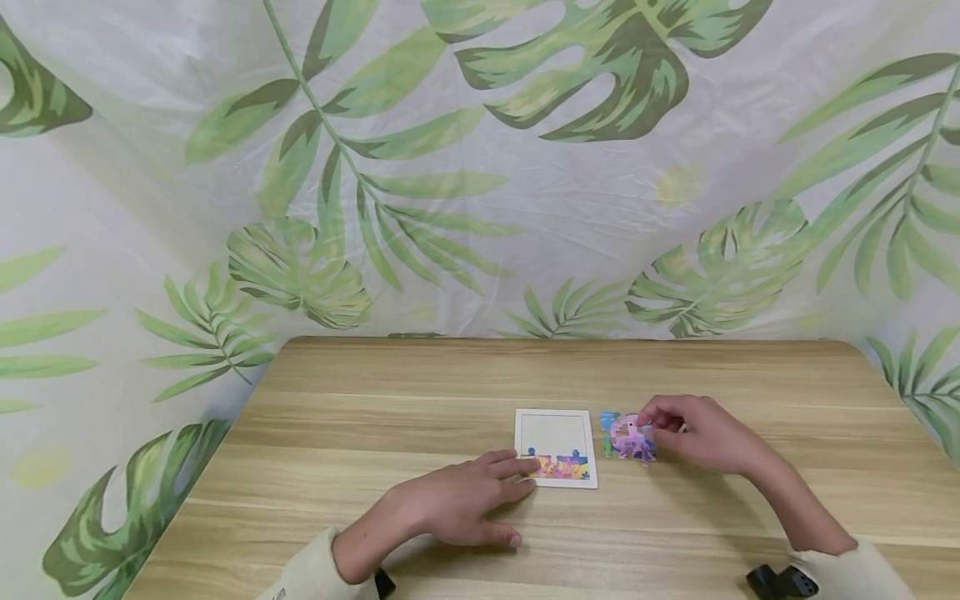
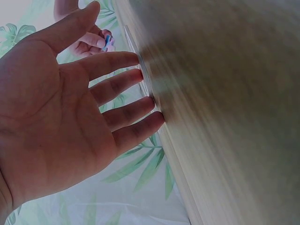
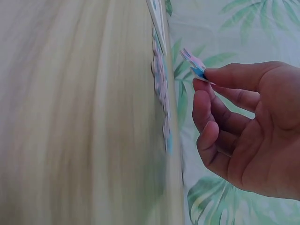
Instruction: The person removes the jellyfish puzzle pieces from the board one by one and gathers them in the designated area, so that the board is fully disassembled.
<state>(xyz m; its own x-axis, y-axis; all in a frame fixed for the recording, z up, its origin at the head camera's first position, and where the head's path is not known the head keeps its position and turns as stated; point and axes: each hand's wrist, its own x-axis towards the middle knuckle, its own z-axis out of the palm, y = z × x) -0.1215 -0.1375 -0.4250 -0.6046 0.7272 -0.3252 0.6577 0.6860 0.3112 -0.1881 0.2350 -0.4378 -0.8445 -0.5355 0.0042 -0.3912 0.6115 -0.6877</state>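
My right hand (image 1: 701,433) pinches a small pink and blue jigsaw piece (image 3: 198,68) between thumb and index finger, lifted off the table in the right wrist view. Below it lies a cluster of loose jigsaw pieces (image 1: 619,437), pink, blue and green. To their left is a white-framed puzzle board (image 1: 555,432), with a row of colourful fitted pieces along its bottom and a pale bare area above. The fingers of my left hand (image 1: 468,500) are spread, their tips resting on the board's lower left edge. In the left wrist view, that palm (image 2: 61,117) shows nothing held.
The wooden table (image 1: 360,400) reaches back to a leaf-patterned cloth (image 1: 450,208) hanging behind it. Near the right forearm, a black device (image 1: 780,581) sits at the sleeve cuff.
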